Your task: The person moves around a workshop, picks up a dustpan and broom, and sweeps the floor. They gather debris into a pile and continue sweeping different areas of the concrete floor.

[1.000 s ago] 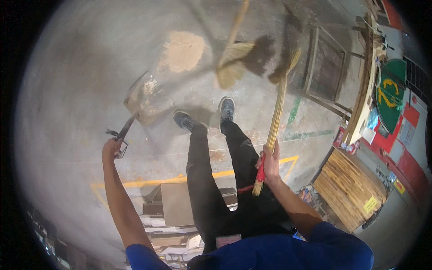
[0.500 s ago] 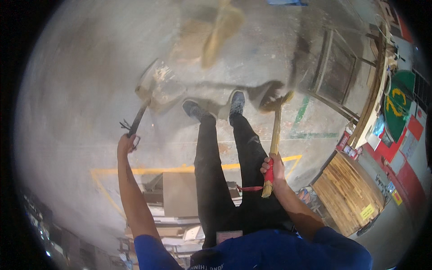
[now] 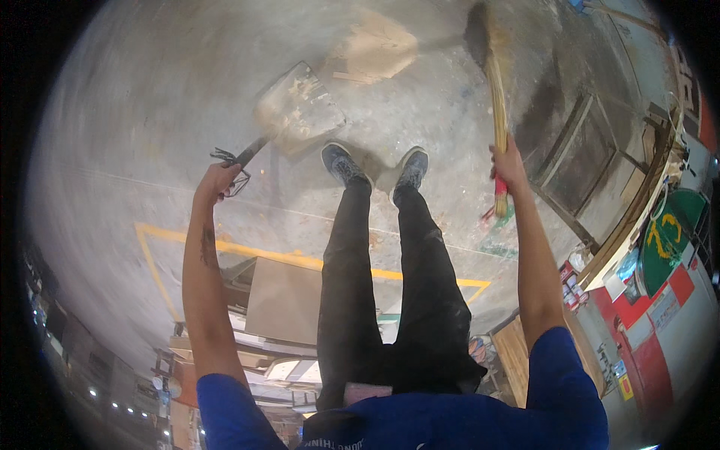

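My left hand (image 3: pixel 220 181) is closed around the dark handle of a dustpan (image 3: pixel 300 105), and black wire loops stick out beside the fingers. The pan's broad, scuffed, pale blade is low over the floor, ahead of my left shoe. My right hand (image 3: pixel 509 165) grips a straw broom (image 3: pixel 497 97) near the red-wrapped end of its handle. The broom reaches away from me, its bristles blurred at the far end. Between the two tools, farther out, lies a tan patch of what looks like sawdust (image 3: pixel 380 46) on the concrete.
A dark framed panel (image 3: pixel 577 157) lies at the right, beside a long wooden edge (image 3: pixel 637 217). Behind my legs, boards (image 3: pixel 285 300) are stacked near a yellow floor line (image 3: pixel 300 260). A slatted wooden piece (image 3: pixel 514 356) stands at the lower right.
My right hand has swung the broom outward, away from me and to the right. The dustpan has moved forward and to the right, closer to the tan patch.
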The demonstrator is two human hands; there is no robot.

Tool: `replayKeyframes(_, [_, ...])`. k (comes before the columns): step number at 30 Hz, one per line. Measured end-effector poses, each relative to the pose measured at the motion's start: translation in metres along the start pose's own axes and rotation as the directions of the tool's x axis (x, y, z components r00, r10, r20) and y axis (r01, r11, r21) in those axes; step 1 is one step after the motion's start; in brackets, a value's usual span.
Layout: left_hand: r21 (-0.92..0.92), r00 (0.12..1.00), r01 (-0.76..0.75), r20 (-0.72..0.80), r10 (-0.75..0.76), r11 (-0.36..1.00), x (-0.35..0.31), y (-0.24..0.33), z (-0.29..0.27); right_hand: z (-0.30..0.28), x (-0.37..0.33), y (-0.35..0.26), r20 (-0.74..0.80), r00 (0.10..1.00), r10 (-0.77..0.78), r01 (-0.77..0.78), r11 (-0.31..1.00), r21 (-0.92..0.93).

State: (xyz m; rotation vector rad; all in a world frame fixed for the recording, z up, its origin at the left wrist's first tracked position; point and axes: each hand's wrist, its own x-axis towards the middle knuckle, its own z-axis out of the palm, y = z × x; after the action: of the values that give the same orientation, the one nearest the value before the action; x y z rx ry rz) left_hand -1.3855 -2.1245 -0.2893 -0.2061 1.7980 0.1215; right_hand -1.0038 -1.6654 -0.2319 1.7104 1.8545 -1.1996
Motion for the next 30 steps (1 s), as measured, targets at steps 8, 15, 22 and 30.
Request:
replayKeyframes(8, [0.195, 0.966, -0.248, -0.024, 0.257, 0.949, 0.039, 0.031, 0.007, 0.046, 0.059, -0.032, 0.157, 0.988, -0.010, 0.062, 0.941, -0.332])
replayKeyframes(15, [0.187, 0.990, -0.100, -0.083, 0.117, 0.977, 0.032, 0.076, 0.001, 0.058, -0.021, -0.039, 0.449, 0.891, 0.065, 0.048, 0.970, -0.237])
replayKeyframes(22, [0.160, 0.986, -0.101, -0.119, 0.121, 0.982, 0.021, 0.083, 0.006, 0.086, -0.093, -0.046, 0.746, 0.656, 0.117, -0.129, 0.991, -0.041])
replayKeyframes(30, [0.348, 0.999, -0.029, -0.028, 0.041, 0.937, 0.031, 0.044, -0.009, 0.053, -0.142, -0.039, 0.830, 0.549, 0.093, -0.166, 0.986, -0.001])
